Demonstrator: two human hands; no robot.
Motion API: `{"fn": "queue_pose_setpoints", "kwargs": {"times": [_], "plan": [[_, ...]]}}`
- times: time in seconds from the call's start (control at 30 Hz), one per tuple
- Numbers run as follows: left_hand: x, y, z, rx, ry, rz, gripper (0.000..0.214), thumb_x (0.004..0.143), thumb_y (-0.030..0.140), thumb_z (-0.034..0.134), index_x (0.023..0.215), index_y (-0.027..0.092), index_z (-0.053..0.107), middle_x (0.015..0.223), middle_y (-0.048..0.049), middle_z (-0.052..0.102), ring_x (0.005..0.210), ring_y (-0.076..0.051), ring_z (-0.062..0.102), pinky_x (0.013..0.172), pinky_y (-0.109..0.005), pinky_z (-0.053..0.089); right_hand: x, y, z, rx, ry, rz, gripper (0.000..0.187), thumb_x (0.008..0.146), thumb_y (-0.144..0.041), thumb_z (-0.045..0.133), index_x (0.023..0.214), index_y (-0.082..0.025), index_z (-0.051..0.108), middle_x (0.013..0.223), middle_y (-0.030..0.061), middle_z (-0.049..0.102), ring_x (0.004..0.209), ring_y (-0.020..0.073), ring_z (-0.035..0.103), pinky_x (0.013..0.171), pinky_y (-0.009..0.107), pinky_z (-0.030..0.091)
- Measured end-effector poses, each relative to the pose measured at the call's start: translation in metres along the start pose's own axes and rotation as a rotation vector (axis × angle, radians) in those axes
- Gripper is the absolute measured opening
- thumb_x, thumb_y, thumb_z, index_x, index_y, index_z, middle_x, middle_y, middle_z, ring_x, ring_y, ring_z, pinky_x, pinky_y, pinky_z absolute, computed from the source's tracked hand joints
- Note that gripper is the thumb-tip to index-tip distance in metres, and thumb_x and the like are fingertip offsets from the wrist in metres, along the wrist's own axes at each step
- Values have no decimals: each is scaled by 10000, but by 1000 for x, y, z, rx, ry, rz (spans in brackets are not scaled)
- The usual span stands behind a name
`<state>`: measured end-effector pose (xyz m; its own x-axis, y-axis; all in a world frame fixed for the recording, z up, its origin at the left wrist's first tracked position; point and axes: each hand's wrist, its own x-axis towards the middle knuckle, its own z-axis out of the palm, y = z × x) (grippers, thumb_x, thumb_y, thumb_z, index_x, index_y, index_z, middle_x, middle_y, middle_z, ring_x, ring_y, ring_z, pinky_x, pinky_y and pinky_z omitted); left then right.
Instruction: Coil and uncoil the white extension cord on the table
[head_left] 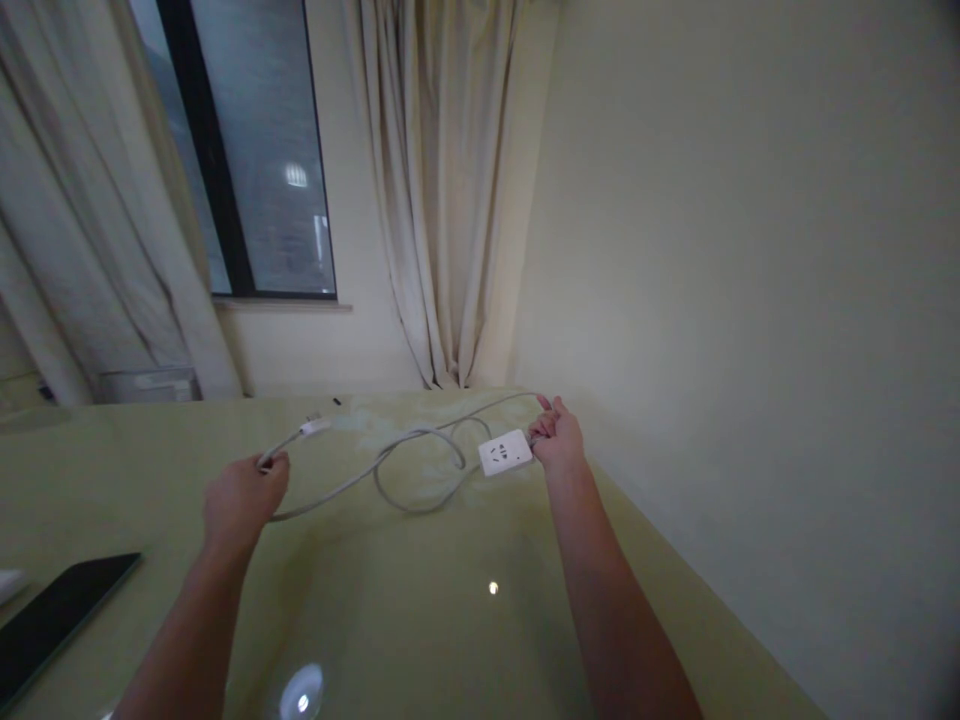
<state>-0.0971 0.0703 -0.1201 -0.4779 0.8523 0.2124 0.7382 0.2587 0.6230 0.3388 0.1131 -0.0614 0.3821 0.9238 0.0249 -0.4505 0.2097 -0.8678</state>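
A white power strip (505, 452) lies on the glossy green table (420, 600) at the far right. My right hand (558, 438) is closed on the cable end of the strip. Its grey-white cable (420, 470) loops across the table toward the left. My left hand (244, 495) is closed round the cable near its white plug (315, 427), which sticks out just beyond the fist.
A dark flat tablet-like slab (56, 610) lies at the table's left front edge. A window (255, 150) and pale curtains (442, 190) stand behind the table. A bare wall (750, 300) runs along the right side.
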Motion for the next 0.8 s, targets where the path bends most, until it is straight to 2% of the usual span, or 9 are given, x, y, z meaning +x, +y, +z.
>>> {"fn": "queue_pose_setpoints", "kwargs": {"times": [0.2, 0.3, 0.37, 0.43, 0.47, 0.57, 0.63, 0.7, 0.8], "plan": [[3, -7, 39, 133, -87, 17, 564, 919, 497, 503, 1221, 52, 672, 1025, -264, 772, 1062, -445, 726, 882, -484, 550, -12, 14, 21, -131, -89, -47, 365, 875, -532, 708, 855, -168, 691, 477, -137, 282, 395, 60, 204, 414, 237, 200], [-6, -8, 50, 187, -55, 25, 635, 930, 459, 530, 1355, -8, 601, 1222, -340, 697, 1157, -454, 689, 931, -507, 537, -16, 20, 24, -290, -153, -85, 378, 792, -523, 756, 837, -150, 719, 519, -105, 406, 410, 58, 259, 430, 245, 197], [-14, -7, 54, 282, 23, 57, 605, 923, 407, 567, 1384, 17, 604, 1419, -375, 574, 1300, -488, 597, 987, -571, 502, -18, 23, 24, -379, -155, -124, 329, 776, -480, 766, 787, -156, 707, 542, -84, 468, 429, 63, 307, 451, 246, 216], [-22, -1, 59, 379, 71, 147, 508, 934, 362, 563, 1347, 82, 659, 1552, -319, 492, 1417, -492, 488, 1063, -631, 435, -21, 25, 25, -448, -141, -165, 264, 769, -406, 782, 729, -165, 682, 565, -64, 516, 464, 74, 377, 482, 244, 247], [-25, 3, 62, 393, 43, 202, 465, 952, 363, 545, 1313, 108, 688, 1565, -280, 502, 1436, -477, 470, 1089, -641, 406, -22, 25, 26, -518, -133, -198, 240, 772, -368, 786, 708, -170, 668, 580, -53, 540, 484, 80, 414, 499, 243, 264], [-33, 18, 74, 288, -197, 309, 408, 974, 432, 530, 1182, 159, 750, 1410, -215, 657, 1327, -414, 583, 1083, -585, 414, -28, 23, 28, -869, -124, -288, 200, 829, -307, 764, 726, -182, 646, 607, -29, 597, 497, 98, 492, 533, 246, 310], [-38, 26, 83, 222, -305, 331, 341, 929, 444, 597, 1052, 174, 763, 1256, -197, 729, 1198, -384, 656, 1016, -523, 457, -32, 22, 30, -1069, -169, -274, 193, 891, -330, 729, 786, -190, 650, 570, -30, 599, 449, 109, 515, 528, 251, 344], [-40, 29, 91, 186, -326, 346, 226, 893, 368, 621, 928, 177, 737, 1135, -183, 754, 1091, -349, 690, 943, -452, 479, -35, 22, 31, -1109, -264, -196, 217, 935, -372, 701, 819, -195, 654, 488, -40, 567, 397, 128, 527, 504, 253, 371], [-39, 29, 94, 101, -337, 342, 167, 905, 270, 534, 825, 195, 659, 951, -152, 759, 930, -292, 711, 830, -378, 485, -39, 20, 33, -992, -392, -70, 297, 975, -423, 665, 789, -195, 632, 421, -45, 529, 374, 144, 548, 466, 244, 405]]}}
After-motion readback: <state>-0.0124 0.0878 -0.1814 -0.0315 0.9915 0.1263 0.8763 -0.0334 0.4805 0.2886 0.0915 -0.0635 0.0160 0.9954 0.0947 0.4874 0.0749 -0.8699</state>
